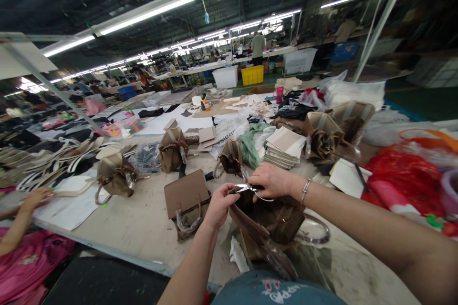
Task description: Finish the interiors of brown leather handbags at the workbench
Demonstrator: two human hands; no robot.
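Note:
In the head view, a brown handbag [282, 224] lies open in front of me, its plastic-wrapped handles [318, 236] hanging out at the side and front. My left hand [221, 204] pinches the bag's upper rim at its left corner. Small scissors [244, 188] are gripped in my right hand [274, 180], with their blades pointing left to my left fingertips. Whether a thread lies between the blades is too small to tell. Just left of my left hand sits another brown handbag [188, 198] with its flap up.
Several more brown bags stand across the table, one bag [116, 174] to the left. A stack of beige panels [285, 145] lies beyond my right hand, and red plastic bags [404, 171] are at the right. A co-worker's hand [37, 198] rests on the table at far left.

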